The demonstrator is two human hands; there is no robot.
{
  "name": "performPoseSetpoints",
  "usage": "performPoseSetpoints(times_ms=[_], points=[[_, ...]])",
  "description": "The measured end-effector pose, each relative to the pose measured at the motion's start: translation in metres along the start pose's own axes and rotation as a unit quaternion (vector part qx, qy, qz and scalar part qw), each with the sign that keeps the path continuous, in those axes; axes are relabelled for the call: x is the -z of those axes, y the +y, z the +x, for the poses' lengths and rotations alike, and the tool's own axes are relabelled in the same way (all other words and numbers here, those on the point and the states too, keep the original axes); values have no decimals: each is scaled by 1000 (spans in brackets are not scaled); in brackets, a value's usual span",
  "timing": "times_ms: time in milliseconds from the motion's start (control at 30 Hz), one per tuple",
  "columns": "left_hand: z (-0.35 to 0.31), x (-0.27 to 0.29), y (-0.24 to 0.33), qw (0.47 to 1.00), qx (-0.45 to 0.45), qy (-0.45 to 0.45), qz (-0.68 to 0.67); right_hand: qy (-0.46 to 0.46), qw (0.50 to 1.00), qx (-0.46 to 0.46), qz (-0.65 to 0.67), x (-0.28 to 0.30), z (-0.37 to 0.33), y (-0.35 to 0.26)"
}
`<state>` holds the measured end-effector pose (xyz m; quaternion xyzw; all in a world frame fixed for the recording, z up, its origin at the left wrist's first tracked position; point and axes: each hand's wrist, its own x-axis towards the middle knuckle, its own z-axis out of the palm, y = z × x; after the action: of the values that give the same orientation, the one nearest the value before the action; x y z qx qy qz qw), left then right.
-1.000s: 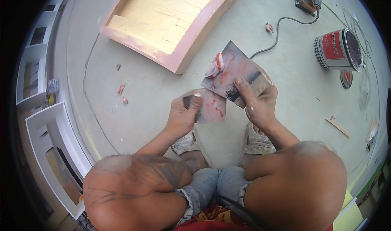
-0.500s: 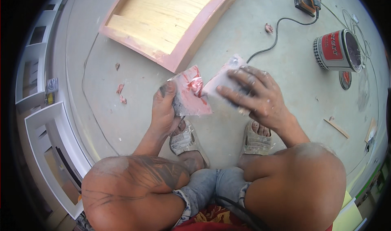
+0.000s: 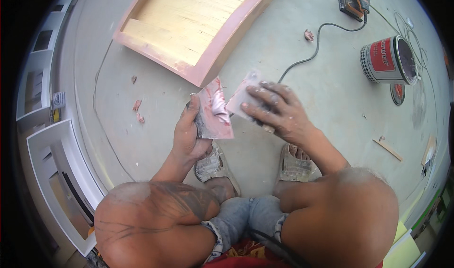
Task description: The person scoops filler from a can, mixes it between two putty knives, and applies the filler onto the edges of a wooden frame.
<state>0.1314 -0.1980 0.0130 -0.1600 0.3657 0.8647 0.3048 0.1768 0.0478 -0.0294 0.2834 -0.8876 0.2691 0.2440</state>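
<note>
The left hand (image 3: 187,132) has its fingers clamped on a plate (image 3: 208,127), the thumb on top near its left edge, the other fingers mostly hidden. Pink-white putty (image 3: 219,106) is heaped on that plate. The right hand (image 3: 283,111) grips a second plate (image 3: 240,96), its fingers laid over the upper face; whether the plates touch cannot be told. Both are held above the floor (image 3: 156,140), near the pink-edged panel's (image 3: 189,36) lowest corner. Toward the floor's right edge are a can (image 3: 379,60), a lid (image 3: 397,94) just beside it, and a sander (image 3: 353,4) farther off.
</note>
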Motion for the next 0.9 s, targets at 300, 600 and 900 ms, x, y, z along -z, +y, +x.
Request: performPoseSetpoints(times_ms=[300, 600, 900], points=[[-5, -8, -5, 996, 76, -36, -2, 90, 989, 14, 116, -29, 4, -18], [4, 4, 21, 976, -158, 72, 129, 84, 805, -403, 428, 23, 10, -35], [0, 2, -24, 898, -184, 14, 399, 125, 689, -562, 440, 4, 28, -50]])
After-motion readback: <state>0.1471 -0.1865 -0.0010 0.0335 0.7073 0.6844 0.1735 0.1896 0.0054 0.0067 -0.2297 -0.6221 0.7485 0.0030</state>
